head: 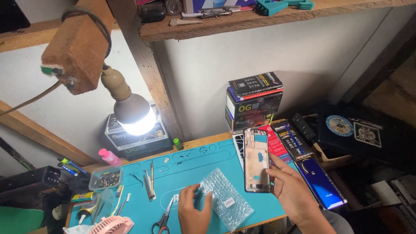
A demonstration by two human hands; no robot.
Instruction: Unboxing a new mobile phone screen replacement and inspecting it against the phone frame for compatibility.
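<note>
Scissors [163, 222] and pink fan [112, 225] left of left grip: cut by bottom edge. Right hand [291, 188] covers phone frame [256, 160] lower corner. Tray [105, 178] bits too small.
</note>
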